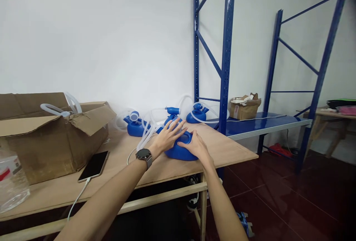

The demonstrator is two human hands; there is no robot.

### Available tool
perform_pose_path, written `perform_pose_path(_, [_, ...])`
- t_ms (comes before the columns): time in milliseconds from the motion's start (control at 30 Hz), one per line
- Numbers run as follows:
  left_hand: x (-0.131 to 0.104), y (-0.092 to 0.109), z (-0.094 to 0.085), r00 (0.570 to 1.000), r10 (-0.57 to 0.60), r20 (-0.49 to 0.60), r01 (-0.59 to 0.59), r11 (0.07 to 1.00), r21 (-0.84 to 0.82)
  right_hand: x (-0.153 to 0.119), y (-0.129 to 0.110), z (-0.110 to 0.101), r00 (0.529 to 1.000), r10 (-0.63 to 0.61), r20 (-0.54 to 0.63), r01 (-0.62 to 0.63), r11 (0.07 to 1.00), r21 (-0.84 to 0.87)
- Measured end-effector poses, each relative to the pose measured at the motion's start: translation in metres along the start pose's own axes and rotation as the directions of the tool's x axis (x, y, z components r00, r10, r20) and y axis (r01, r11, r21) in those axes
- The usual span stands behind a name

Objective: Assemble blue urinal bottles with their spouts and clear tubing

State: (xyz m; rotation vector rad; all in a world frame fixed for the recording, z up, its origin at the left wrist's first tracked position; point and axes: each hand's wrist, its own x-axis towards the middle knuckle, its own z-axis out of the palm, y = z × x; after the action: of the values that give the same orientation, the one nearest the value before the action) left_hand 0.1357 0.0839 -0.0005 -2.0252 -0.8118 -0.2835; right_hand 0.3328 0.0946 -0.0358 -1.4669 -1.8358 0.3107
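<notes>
Both hands, left and right, rest open-fingered on the blue container.

Glossy blue plastic container, apparently smooth

Plywood table on a light wood frame. On it: open cardboard box at left, phone with white cable beside the box, clear plastic bottle at the near left edge, four blue containers, nearest, with clear tubing, possibly tangled. Blue shelf behind carries a small torn carton.
</notes>
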Motion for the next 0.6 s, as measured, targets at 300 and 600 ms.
perform_pose_path(300, [-0.063, -0.01, -0.003, 0.982, 0.182, -0.059, -0.18, 0.983, 0.032, 0.002, 0.004, 0.004, 0.999, -0.045, -0.016, 0.045, 0.999, -0.011])
perform_pose_path(600, [-0.147, -0.036, -0.002, 0.731, -0.571, 0.373, 0.676, 0.678, -0.289, 0.01, 0.017, -0.003, 1.0, 0.006, -0.004, -0.006, 0.999, 0.038])
